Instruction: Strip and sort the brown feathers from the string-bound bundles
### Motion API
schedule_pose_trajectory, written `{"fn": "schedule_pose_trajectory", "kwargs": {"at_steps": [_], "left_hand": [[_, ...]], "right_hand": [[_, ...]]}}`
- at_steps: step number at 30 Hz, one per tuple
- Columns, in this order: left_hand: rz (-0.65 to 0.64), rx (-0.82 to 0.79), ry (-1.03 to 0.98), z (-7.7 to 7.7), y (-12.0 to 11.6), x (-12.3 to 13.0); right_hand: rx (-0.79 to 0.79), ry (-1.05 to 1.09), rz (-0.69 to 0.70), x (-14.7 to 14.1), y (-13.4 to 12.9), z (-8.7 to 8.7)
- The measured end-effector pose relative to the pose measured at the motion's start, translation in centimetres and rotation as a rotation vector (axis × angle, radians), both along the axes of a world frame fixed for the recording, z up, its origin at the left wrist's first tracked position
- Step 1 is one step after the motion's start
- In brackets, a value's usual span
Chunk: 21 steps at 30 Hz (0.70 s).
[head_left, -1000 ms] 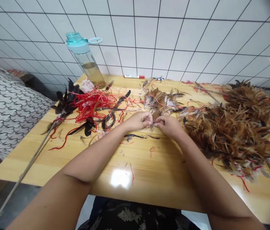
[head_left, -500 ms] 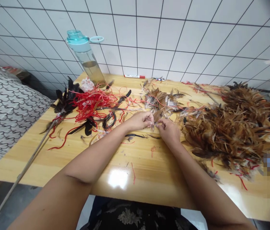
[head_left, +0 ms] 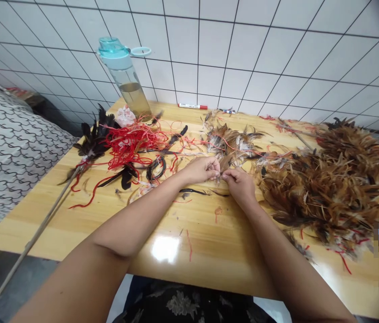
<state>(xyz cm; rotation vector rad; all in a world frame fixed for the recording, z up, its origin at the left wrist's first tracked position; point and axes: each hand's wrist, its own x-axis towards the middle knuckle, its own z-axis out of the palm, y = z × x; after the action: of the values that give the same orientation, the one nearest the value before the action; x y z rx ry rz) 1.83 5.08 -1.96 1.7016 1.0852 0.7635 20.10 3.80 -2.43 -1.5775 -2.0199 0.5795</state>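
Note:
Over the middle of the table, my left hand pinches a small brown feather with a pale, fluffy base. The thumb and fingertips of my right hand are pressed together right beside it, touching the base of the same feather. Any thread between the fingertips is too small to make out. Just behind my hands lies a loose heap of brown and white feathers. Left of them is a tangle of red string. A large pile of bundled brown feathers spreads beside my right forearm.
A thin stick with black feathers tied at its tip crosses the left table edge. Toward the tiled wall stand a water bottle and a red-and-white marker. A coiled black strip lies near my left forearm.
The whole view has shifted slightly, so things appear a little farther right. Both hands stay close together at the feather, with only small finger movement.

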Motion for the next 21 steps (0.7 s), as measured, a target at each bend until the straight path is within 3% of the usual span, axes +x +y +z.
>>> {"fn": "schedule_pose_trajectory", "kwargs": {"at_steps": [6,16,21], "left_hand": [[0.07,-0.099,-0.15,-0.5,-0.2,0.8],[0.075,-0.018,-0.002,0.4,-0.5,1.1],[0.077,0.036,0.067,0.1,-0.4,1.4]], "right_hand": [[-0.005,0.13,-0.001,0.2,0.2,-0.3],[0.032,0.168,-0.029,0.5,0.6,-1.0],[0.075,0.131,-0.04,0.3,0.1,-0.3]]}}
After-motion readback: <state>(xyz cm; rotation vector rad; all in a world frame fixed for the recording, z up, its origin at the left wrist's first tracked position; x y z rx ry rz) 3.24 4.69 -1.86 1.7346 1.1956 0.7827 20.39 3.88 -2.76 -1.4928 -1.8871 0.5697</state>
